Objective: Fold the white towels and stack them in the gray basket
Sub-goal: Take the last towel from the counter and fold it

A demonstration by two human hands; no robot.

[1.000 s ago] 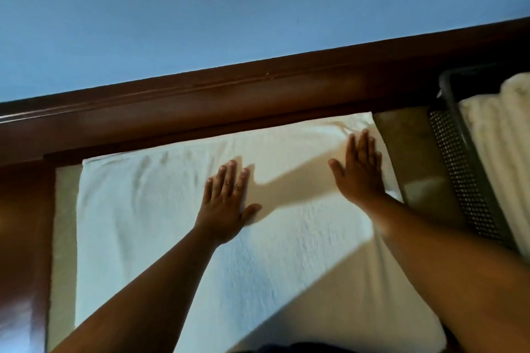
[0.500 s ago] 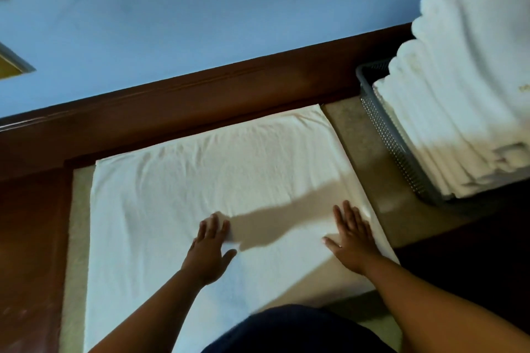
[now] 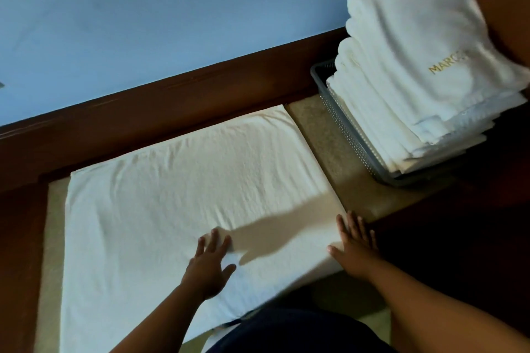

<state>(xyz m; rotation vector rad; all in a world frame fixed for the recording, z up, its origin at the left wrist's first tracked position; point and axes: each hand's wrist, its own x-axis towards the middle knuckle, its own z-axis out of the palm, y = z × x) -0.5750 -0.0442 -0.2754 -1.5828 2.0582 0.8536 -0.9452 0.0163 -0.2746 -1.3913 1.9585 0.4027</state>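
A white towel point(image 3: 177, 195) lies spread flat on the beige surface, folded into a wide rectangle. My left hand point(image 3: 210, 264) presses flat on its near middle, fingers straight. At the towel's near right corner my right hand point(image 3: 355, 246) rests flat along the edge, fingers straight. To the right stands the gray basket point(image 3: 344, 126), a perforated bin. It holds a tall stack of folded white towels point(image 3: 415, 66) rising well above its rim; the top one bears gold lettering.
A dark wooden ledge point(image 3: 172, 106) runs behind the towel under a blue wall point(image 3: 172, 8). Bare beige surface point(image 3: 324, 146) shows between towel and basket. Dark wood flanks the left side point(image 3: 20, 238). My dark clothing point(image 3: 286, 329) fills the bottom centre.
Both hands have slid back toward me across the towel, from its far part to its near edge; the right hand moved out to the right corner. The view swung right, revealing the basket.
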